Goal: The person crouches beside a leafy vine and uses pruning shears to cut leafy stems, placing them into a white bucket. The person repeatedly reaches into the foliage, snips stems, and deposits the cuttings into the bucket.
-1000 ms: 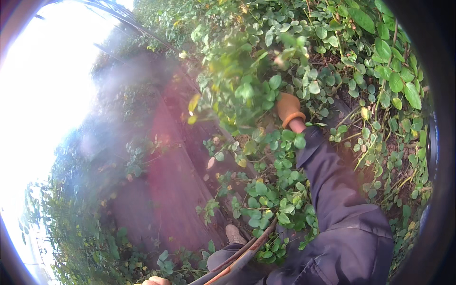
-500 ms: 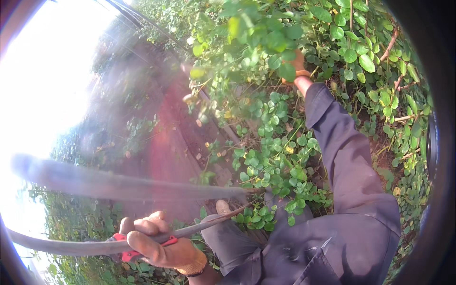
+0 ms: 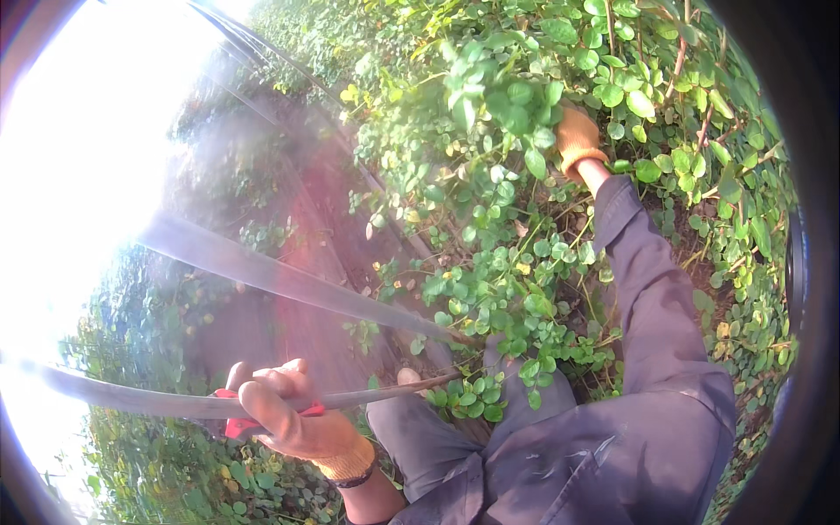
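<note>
At lower left, my left hand (image 3: 293, 416) wears an orange-tan work glove, its fingers curled round a red-handled tool (image 3: 245, 427) that looks like pruning shears; its blades are hidden. A long grey strip, brown toward its inner end (image 3: 149, 398), passes behind the thumb, across the tool. I cannot tell whether the hand grips it. My right hand (image 3: 579, 140), gloved in orange, reaches into the leafy bush (image 3: 525, 254) at upper right. Leaves cover its fingers, and a bunch of round green leaves (image 3: 499, 101) lies right against it.
A second long grey strip (image 3: 289, 280) slants across the left, meeting the foliage near my knees. Beyond it runs a reddish dirt path (image 3: 306, 332) with more bushes (image 3: 140, 350) on its far side. Thicker brown stems (image 3: 678, 57) rise at upper right.
My right hand has moved slightly right and down, and the leaves beside it have shifted. Both grey strips have swung upward at their left ends. My left hand still holds the red-handled tool.
</note>
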Demonstrator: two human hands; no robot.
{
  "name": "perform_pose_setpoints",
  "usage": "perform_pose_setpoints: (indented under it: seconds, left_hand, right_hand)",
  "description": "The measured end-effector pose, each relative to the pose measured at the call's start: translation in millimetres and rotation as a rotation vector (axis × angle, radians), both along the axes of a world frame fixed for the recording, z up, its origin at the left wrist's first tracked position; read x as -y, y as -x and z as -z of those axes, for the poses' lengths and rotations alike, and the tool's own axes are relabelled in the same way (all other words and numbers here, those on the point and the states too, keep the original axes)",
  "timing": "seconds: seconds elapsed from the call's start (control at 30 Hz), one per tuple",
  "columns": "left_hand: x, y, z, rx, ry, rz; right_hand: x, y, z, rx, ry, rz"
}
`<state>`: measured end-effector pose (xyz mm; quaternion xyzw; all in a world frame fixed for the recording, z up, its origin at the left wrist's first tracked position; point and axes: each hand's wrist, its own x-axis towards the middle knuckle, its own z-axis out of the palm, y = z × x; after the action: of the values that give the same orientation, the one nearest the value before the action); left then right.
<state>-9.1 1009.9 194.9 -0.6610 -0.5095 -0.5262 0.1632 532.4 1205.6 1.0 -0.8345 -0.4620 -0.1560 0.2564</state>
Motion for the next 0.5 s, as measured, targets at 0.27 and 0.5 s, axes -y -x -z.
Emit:
perform_pose_setpoints:
  seconds: [0.27,0.5]
  left_hand:
    - [-1,-21,-6,0.735,0.116,0.199]
    - [-11,-23,-3,0.879,0.058,0.407]
  right_hand:
    - [-72,-8,-21,0.399,0.399,-0.102]
    - [-48,78,43,-0.293,0.217,-0.283]
